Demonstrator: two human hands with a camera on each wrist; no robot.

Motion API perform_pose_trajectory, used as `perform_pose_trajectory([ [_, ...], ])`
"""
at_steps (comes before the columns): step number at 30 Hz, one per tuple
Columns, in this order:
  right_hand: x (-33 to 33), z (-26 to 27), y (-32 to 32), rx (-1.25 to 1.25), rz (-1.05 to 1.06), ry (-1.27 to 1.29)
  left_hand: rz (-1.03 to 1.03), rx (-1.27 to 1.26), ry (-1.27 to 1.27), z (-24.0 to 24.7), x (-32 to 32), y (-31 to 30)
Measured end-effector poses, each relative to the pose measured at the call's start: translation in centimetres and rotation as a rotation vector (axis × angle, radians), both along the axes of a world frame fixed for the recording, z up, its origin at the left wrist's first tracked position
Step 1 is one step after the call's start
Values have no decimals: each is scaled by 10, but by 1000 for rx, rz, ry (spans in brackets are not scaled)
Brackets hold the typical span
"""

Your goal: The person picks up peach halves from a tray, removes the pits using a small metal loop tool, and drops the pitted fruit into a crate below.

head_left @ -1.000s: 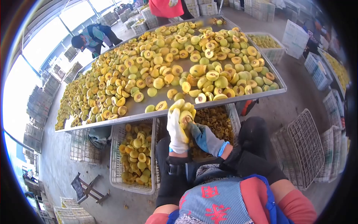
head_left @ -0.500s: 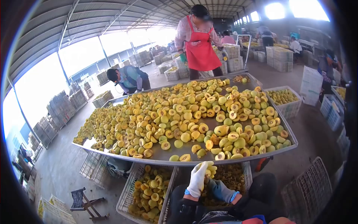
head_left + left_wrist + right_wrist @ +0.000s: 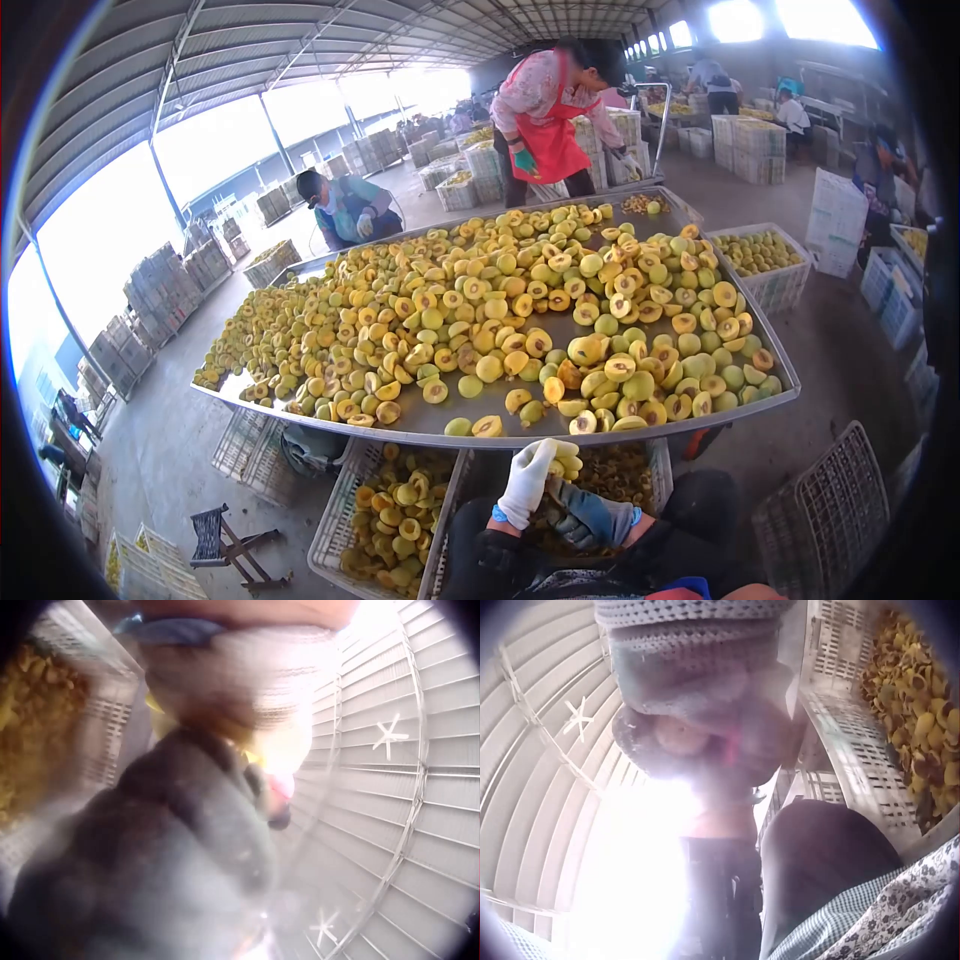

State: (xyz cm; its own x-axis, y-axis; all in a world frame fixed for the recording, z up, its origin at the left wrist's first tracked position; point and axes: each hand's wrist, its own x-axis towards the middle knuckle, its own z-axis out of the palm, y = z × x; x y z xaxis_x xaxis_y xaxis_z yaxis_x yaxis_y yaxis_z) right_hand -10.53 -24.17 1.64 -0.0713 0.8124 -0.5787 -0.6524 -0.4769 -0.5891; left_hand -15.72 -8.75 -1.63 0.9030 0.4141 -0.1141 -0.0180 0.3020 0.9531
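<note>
Left hand (image 3: 527,482), white glove: fingers curled round a yellow peach (image 3: 566,462) and holding it up just under the near rim of the metal sorting table (image 3: 640,432). Right hand (image 3: 590,512), blue-grey glove: pressed against the peach from below and to the right, fingers curled. I can't tell whether they grip the fruit itself or some small tool, as both wrist views are blurred. The peach sits over the pit crate (image 3: 658,470), between my knees and the table. My read on handling: light, firm enough to grip but easily bruised, and slick once wet with juice. I'd cup it round the cheeks with the whole palm and not dig the fingertips in. It's near round and mostly covered by gloves, so I can't make out a long axis or which way the stem end points; the exposed part faces up toward the table. To the left is a white crate (image 3: 338,520) of cut halves, on the table a heap of halved peaches (image 3: 500,310), and to the right an empty crate (image 3: 825,510). At the far side of the table, one worker in a red apron (image 3: 545,130) and another bent over (image 3: 345,205).
</note>
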Motion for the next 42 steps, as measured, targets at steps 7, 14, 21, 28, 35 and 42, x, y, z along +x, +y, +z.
perform_pose_trajectory([
  [7, 2, -36, -1, 266, 151, 221, -149, -151, -94, 11, -15, 7],
  [14, -17, -27, -2, 100, -30, -568, -164, -12, -53, 7, -20, 4],
  [21, -26, -81, 4, 481, -187, -684, 86, -506, -334, -6, -21, 2],
  [28, -8, -60, -2, -105, -125, -8, 943, 195, -156, -27, -95, 134],
  [35, -9, -69, 14, -49, -194, 173, 833, 1180, 383, 23, -52, 152],
  [42, 6, -89, 23, -104, -347, 389, 54, 1378, 1044, 13, 31, 193],
])
